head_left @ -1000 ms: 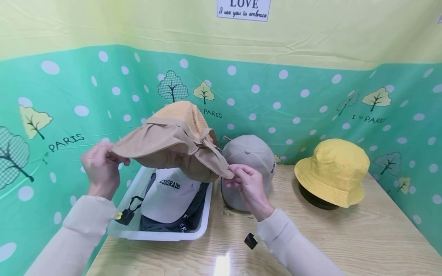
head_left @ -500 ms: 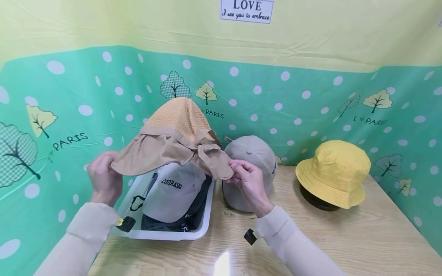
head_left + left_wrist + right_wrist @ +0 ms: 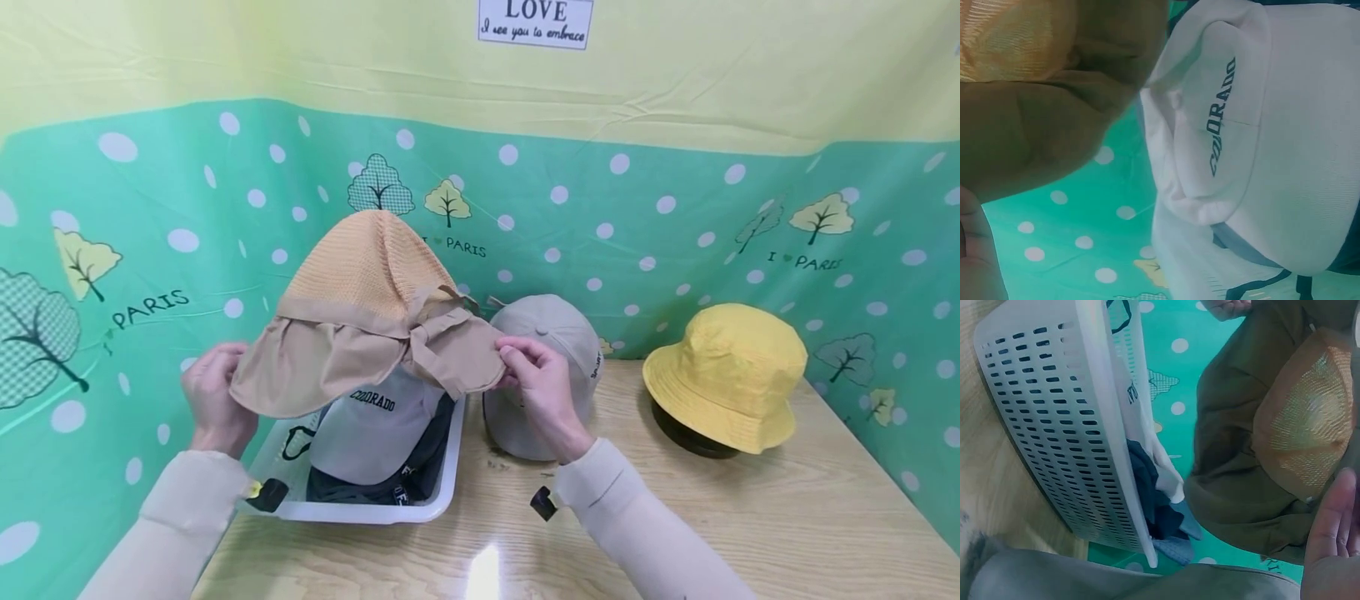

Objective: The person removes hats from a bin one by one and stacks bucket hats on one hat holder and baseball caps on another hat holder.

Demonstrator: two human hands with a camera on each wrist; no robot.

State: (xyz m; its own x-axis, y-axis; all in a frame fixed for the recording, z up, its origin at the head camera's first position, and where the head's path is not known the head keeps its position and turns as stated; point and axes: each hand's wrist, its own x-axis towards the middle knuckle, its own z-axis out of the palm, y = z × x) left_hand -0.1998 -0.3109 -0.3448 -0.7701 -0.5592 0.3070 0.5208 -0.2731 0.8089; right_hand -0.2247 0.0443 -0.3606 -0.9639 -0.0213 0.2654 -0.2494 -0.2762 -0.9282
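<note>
Both hands hold up a tan sun hat with a peach knitted crown and a bow at its back. My left hand pinches the brim's left edge; my right hand pinches the right edge between thumb and fingers. The hat hangs above a white basket and hides the far part of it. Inside lies a white cap lettered COLORADO, on top of dark caps. From the right wrist view, the hat's hollow underside shows, with the basket's slotted wall beside it.
A grey cap stands on the wooden table right of the basket, partly behind my right hand. Farther right, a yellow bucket hat sits on a dark base. A green dotted cloth hangs behind the table.
The hat has tipped so its crown and bow face me more, and its brim's front edge has dropped. My left hand has moved slightly down; both hands keep their hold.
</note>
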